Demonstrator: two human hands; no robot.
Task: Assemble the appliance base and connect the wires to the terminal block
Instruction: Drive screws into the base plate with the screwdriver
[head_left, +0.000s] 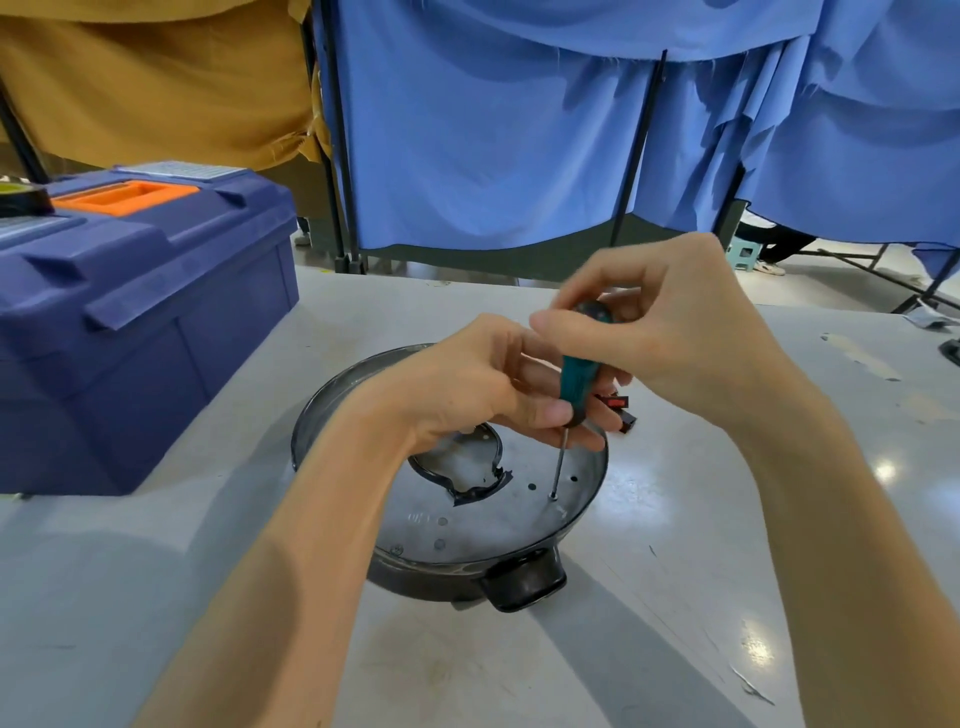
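While the round appliance base (483, 527) lies bottom-up near the middle of the table (779, 519), its dull, scuffed metal plate shows small punched holes and a jagged, dark-rimmed cut-out (457, 470). A glossy black rim rings the plate, with a rounded black lug (524, 584) on the side towards the table's near edge. A screwdriver (576, 382) with a teal-and-black handle stands almost upright, the tip of its thin steel shaft set in a hole (554, 496) of the plate. The right hand (675, 332) pinches the handle's top; the left hand (467, 384) holds its lower end between thumb and curled fingers. A small black part with a red face (615, 405) lies just beside the base's far rim. A ribbed navy plastic toolbox (130, 322) with an orange grip stands at the table's far left corner. Blue cloth (493, 145) hangs behind.
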